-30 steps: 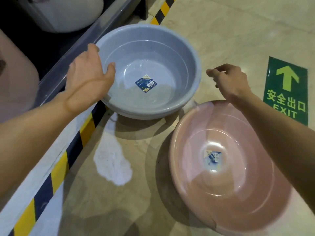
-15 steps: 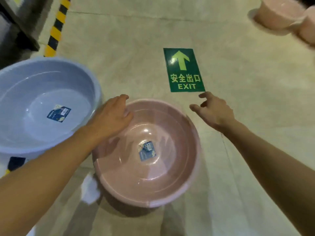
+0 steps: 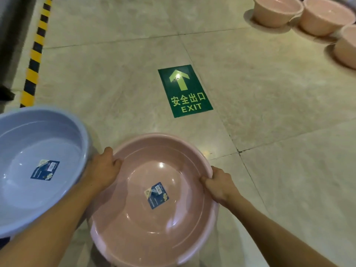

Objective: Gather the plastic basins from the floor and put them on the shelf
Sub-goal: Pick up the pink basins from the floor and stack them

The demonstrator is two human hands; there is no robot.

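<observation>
On floor, L hand [image 3: 105, 170] & R hand [image 3: 219, 185] gripping pink basin [image 3: 154, 218] rim

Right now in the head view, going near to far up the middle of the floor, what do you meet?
Pink basin held at its rim by both hands → green exit sign on the floor → group of pink basins at the far right.
</observation>
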